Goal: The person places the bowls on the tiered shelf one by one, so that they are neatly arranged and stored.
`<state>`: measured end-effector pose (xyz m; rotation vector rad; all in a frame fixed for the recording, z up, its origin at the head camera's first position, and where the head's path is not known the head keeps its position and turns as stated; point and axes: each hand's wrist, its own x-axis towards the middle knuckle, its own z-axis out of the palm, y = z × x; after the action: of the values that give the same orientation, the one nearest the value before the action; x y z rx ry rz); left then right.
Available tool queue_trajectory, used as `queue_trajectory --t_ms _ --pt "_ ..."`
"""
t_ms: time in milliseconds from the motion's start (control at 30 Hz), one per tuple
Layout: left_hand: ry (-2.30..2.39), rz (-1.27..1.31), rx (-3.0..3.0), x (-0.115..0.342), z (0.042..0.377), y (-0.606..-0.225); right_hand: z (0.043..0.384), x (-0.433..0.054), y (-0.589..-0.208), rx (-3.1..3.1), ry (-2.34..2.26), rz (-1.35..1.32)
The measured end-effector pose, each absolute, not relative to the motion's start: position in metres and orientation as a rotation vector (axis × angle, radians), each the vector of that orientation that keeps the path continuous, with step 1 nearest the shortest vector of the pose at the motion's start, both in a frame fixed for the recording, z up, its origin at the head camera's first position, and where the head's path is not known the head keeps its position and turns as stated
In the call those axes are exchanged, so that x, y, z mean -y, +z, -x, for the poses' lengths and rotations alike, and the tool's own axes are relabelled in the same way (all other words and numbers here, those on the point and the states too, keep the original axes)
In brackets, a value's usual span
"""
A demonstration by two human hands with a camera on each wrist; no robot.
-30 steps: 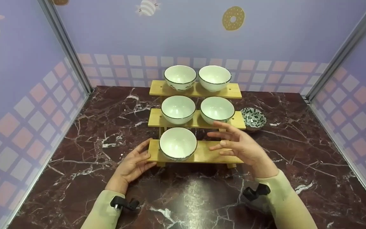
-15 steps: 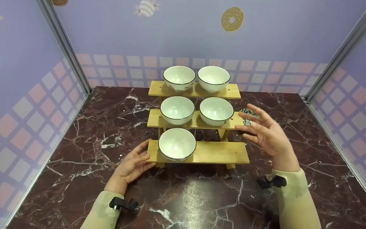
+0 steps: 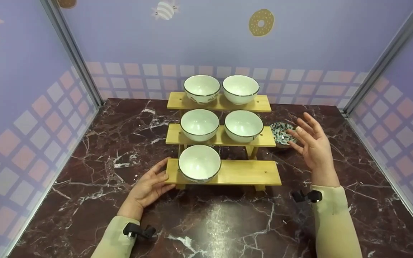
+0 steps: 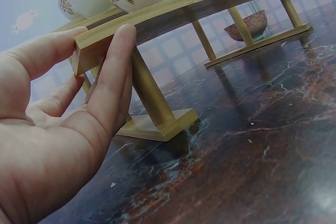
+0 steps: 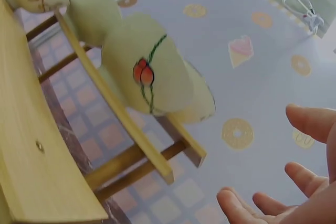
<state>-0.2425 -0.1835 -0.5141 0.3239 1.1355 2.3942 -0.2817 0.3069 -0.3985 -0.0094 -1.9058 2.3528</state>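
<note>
A three-step wooden stand carries several white bowls with dark rims. Two bowls, one of them the right top bowl, sit on the top step and two on the middle step. One bowl sits at the left of the bottom step. My left hand grips the left end of the bottom board, fingers reaching beneath it in the left wrist view. My right hand is raised with fingers spread, holding nothing. Its fingertips overlap a green leaf-patterned bowl in the head view.
The stand rests on a dark red marble-look tabletop. Purple panels with pink and white squares, such as the back wall, enclose it at the back and sides. The patterned bowl stands on the tabletop beside the stand's right end.
My right hand has moved from over the bottom step to the right, away from the stand, toward the patterned bowl. My left hand has stayed at the stand's left end.
</note>
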Motion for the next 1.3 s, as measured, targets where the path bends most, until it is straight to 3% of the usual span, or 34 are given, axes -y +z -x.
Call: queue_trajectory --t_ms 367,1300 --pt "2.392 -0.306 -1.136 0.185 0.243 -0.515 0.304 -0.320 -0.425 1.742 2.228 0.360" --pt "2.406 -0.361 -1.061 0.185 0.243 -0.517 0.335 -0.340 -0.488 2.037 2.341 0.593"
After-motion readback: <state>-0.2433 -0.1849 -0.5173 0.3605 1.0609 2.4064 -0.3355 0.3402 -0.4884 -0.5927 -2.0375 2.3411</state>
